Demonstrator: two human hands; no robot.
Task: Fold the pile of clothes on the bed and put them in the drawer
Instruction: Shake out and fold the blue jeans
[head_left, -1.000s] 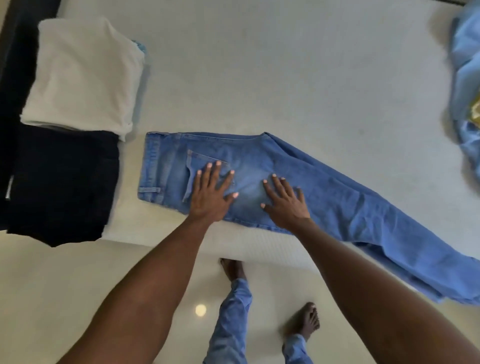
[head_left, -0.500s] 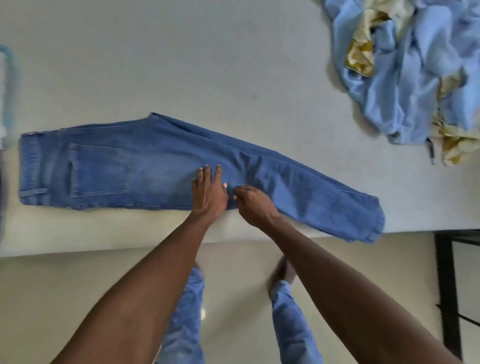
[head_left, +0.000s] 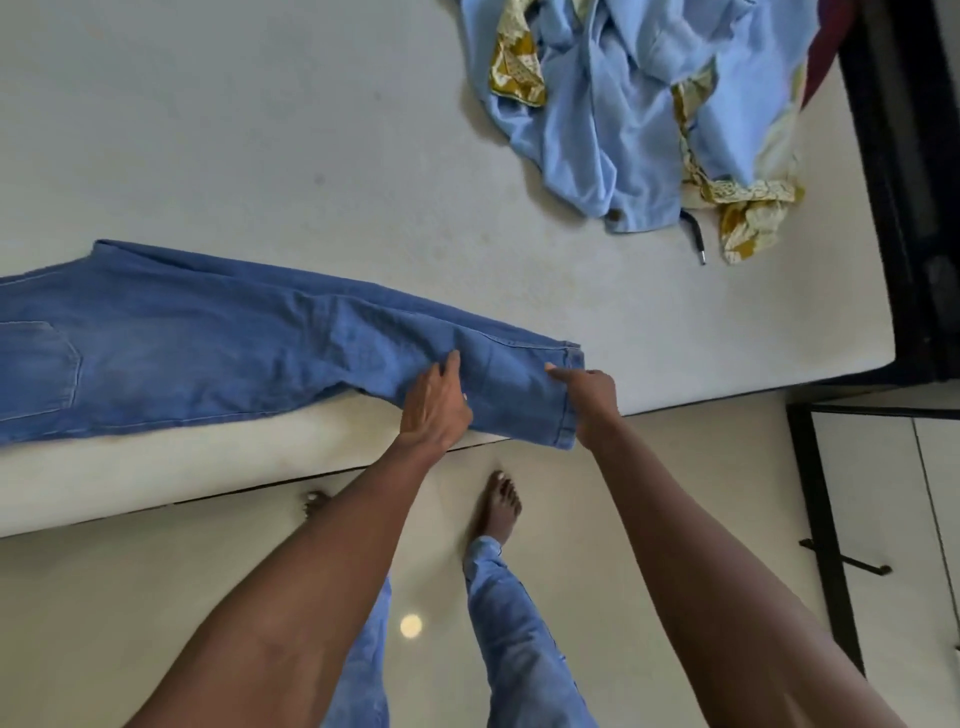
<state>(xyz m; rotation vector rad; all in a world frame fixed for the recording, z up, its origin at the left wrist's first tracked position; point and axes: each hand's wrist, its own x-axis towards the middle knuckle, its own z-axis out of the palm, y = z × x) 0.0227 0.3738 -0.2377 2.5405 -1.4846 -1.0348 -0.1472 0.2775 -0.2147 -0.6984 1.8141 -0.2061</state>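
Head view looked down on a pair of blue jeans (head_left: 218, 343) laid lengthwise along the near edge of the bed (head_left: 260, 130), waistband end running off the left of the frame, hems at centre right. The left hand (head_left: 435, 402) lay on the lower leg with fingers mostly straight, pressing the denim flat; whether its thumb pinched the near edge could not be told. The right hand (head_left: 592, 400) sat at the hem (head_left: 570, 395), fingers curled round the cuff. In the upper right of the frame a heap of unfolded clothes (head_left: 634, 104), pale blue with yellow patterned cloth, waited on the bed. No drawer was in sight.

Judged from this, the step in hand was the first lengthwise fold of the jeans. The next move probably called for lifting the hem end and carrying it leftward toward the waistband, keeping both legs stacked.
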